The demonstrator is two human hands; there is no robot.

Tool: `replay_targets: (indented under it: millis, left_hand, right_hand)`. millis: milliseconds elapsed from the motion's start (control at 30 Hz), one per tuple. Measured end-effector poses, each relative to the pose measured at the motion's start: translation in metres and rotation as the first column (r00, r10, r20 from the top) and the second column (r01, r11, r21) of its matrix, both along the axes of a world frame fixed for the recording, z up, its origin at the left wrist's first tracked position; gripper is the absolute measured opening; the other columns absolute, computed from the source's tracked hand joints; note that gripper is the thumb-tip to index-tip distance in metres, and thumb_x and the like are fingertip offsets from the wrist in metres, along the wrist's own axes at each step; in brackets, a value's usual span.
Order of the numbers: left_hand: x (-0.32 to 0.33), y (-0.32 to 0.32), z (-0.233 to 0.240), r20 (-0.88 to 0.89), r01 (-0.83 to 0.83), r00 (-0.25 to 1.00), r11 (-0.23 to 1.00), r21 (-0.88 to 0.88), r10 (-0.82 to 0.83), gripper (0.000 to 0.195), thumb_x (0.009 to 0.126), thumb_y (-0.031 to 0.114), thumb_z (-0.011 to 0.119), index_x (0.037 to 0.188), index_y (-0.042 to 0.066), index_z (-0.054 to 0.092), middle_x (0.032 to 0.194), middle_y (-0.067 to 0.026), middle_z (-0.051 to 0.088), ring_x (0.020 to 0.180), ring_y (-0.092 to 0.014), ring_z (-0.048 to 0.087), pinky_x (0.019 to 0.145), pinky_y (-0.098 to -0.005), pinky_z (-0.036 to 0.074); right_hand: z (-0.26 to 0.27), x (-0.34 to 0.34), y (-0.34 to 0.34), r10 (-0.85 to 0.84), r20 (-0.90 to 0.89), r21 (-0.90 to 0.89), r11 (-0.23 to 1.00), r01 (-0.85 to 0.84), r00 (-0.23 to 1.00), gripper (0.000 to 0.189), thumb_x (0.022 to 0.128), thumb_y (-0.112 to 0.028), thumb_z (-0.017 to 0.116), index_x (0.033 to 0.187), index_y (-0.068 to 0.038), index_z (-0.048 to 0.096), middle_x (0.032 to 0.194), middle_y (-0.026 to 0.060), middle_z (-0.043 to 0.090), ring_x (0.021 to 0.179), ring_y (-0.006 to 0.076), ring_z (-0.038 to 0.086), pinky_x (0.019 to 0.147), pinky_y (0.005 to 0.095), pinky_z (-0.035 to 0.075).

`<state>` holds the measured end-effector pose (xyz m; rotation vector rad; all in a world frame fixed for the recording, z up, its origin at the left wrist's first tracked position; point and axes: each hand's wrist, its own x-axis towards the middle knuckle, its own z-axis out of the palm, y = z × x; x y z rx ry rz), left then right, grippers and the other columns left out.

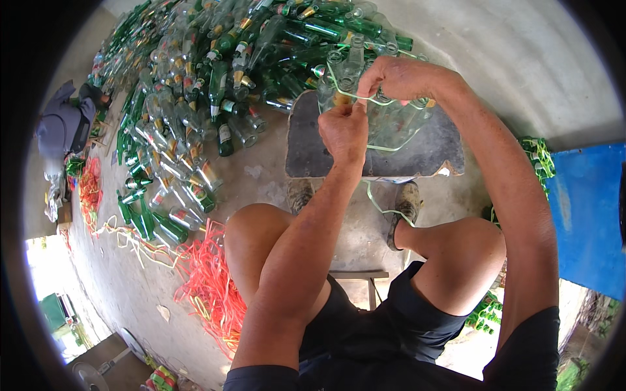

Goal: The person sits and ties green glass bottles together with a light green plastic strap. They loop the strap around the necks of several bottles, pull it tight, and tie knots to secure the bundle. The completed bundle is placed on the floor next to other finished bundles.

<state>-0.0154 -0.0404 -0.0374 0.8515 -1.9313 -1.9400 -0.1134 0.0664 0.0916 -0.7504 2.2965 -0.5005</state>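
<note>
Several clear glass bottles (356,51) stand close together on a dark, chipped-edged board (318,151) in front of my knees. A light green plastic strap (397,148) runs around the group, with one loop near the necks and another lower down. At the near side of the necks my left hand (344,131) pinches the strap. My right hand (403,80) arches over the bottles, its fingertips on the strap beside the left fingertips. Some bottles are hidden behind both hands. Below the board a length of strap (374,198) trails past my right foot.
A large heap of green and clear bottles (220,83) covers the floor ahead and left. Tangled red strapping (215,293) lies by my left leg. A person in grey (66,122) sits at far left. On the right are a concrete wall (528,58) and a blue panel (587,215).
</note>
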Motion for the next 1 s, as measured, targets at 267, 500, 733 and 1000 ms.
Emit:
replay_targets:
  millis: [267,500,733,1000]
  left_hand:
    - [0.001,-0.003,0.003,0.062,0.023,0.998,0.995,-0.098,-0.017,0.035,0.087,0.034,0.081,0.081,0.0,0.077,0.068,-0.0139,0.07,0.068,-0.032,0.07,0.07,-0.0431,0.053]
    - [0.003,-0.003,0.0,-0.01,0.021,1.0,0.994,-0.109,-0.022,0.037,0.09,0.034,0.078,0.079,-0.002,0.073,0.064,-0.0139,0.067,0.063,-0.03,0.066,0.067,-0.0446,0.052]
    - [0.002,0.001,-0.003,-0.059,0.057,0.996,0.993,-0.106,-0.064,0.038,0.092,0.03,0.075,0.074,-0.003,0.068,0.06,-0.0118,0.063,0.057,-0.028,0.06,0.062,-0.0445,0.048]
    - [0.005,0.002,0.004,-0.113,0.115,0.986,0.99,-0.084,-0.124,0.037,0.096,0.026,0.07,0.074,-0.003,0.066,0.055,-0.0074,0.057,0.053,-0.021,0.054,0.06,-0.0429,0.046]
  right_hand:
    - [0.008,0.003,-0.014,0.163,-0.131,0.26,0.958,-0.124,0.978,0.053,0.077,0.015,0.05,0.115,-0.012,0.075,0.125,0.0081,0.072,0.1,0.025,0.069,0.073,0.0398,0.057]
    - [0.001,0.004,-0.007,0.5,-0.433,0.364,0.858,-0.362,0.75,0.047,0.078,0.015,0.064,0.116,-0.014,0.067,0.109,0.0094,0.068,0.112,0.0329,0.066,0.088,0.0454,0.055]
    - [0.019,0.002,-0.01,0.578,-0.51,0.433,0.813,-0.39,0.637,0.021,0.077,0.006,0.069,0.093,-0.007,0.064,0.093,0.0133,0.066,0.098,0.0359,0.068,0.079,0.0469,0.055]
    - [0.021,-0.016,0.0,0.463,-0.537,0.378,0.879,-0.29,0.705,0.014,0.079,-0.004,0.073,0.08,-0.003,0.059,0.082,0.0152,0.063,0.087,0.0377,0.065,0.071,0.0496,0.05]
